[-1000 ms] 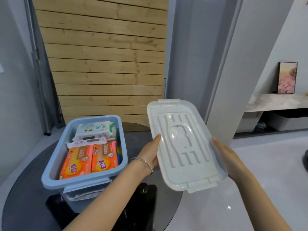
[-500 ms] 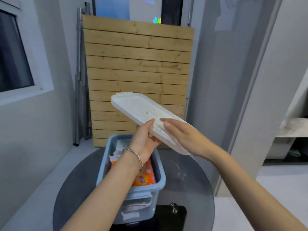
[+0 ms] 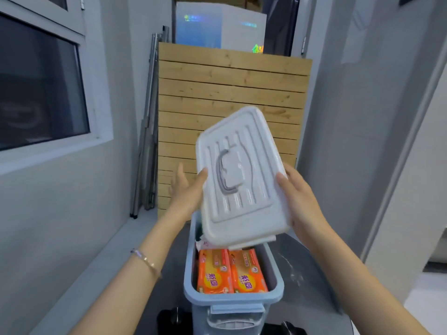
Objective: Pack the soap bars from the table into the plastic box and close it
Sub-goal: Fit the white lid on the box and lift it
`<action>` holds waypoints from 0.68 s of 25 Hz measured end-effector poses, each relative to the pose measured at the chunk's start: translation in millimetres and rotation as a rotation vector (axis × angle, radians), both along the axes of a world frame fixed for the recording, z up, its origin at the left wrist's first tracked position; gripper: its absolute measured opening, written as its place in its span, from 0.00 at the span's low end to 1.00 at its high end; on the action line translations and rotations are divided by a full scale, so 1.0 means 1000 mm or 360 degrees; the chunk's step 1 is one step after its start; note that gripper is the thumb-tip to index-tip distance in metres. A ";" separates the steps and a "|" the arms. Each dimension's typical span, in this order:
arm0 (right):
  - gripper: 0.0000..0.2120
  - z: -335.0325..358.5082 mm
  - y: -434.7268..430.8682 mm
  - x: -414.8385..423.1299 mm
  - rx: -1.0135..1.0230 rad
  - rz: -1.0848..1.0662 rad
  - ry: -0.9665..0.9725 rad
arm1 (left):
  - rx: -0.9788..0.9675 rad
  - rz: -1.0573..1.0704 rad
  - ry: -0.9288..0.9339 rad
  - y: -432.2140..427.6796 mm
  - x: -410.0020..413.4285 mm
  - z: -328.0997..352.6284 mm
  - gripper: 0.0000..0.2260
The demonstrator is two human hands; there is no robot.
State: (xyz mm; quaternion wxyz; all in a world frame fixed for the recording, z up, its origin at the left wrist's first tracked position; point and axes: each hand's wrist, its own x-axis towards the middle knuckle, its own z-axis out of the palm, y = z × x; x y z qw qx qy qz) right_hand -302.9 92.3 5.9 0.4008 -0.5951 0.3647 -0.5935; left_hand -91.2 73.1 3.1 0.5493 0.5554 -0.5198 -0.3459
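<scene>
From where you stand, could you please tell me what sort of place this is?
Probably a home, perhaps a balcony or storage corner: a window in the left wall, a slatted wooden panel stood at the far end, and a round dark table bearing the blue plastic box.
</scene>
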 end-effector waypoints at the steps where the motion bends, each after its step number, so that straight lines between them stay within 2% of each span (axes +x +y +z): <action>1: 0.15 -0.006 0.000 -0.005 0.0150 0.0108 -0.0155 | 0.0092 -0.0013 0.0091 -0.006 0.010 -0.011 0.37; 2: 0.15 -0.014 0.001 -0.009 0.0283 0.0201 -0.0272 | 0.0179 -0.0119 0.0229 -0.010 0.018 -0.023 0.36; 4: 0.15 -0.036 0.005 -0.011 0.0452 0.0289 -0.0341 | 0.0301 -0.0289 0.0372 -0.017 0.021 -0.051 0.28; 7: 0.15 -0.070 0.009 -0.003 0.0576 -0.0027 -0.0061 | 0.0412 -0.0214 0.0453 -0.022 0.011 -0.088 0.18; 10: 0.15 -0.087 0.007 0.002 0.0629 -0.0269 0.0217 | 0.0529 -0.0177 0.0471 -0.024 0.005 -0.107 0.16; 13: 0.12 -0.098 0.003 0.005 0.0726 -0.0288 0.0263 | 0.0536 -0.0138 0.0394 -0.024 0.006 -0.111 0.15; 17: 0.15 -0.108 0.004 0.008 0.0782 -0.0282 0.0348 | 0.0623 -0.0105 0.0334 -0.025 0.007 -0.109 0.14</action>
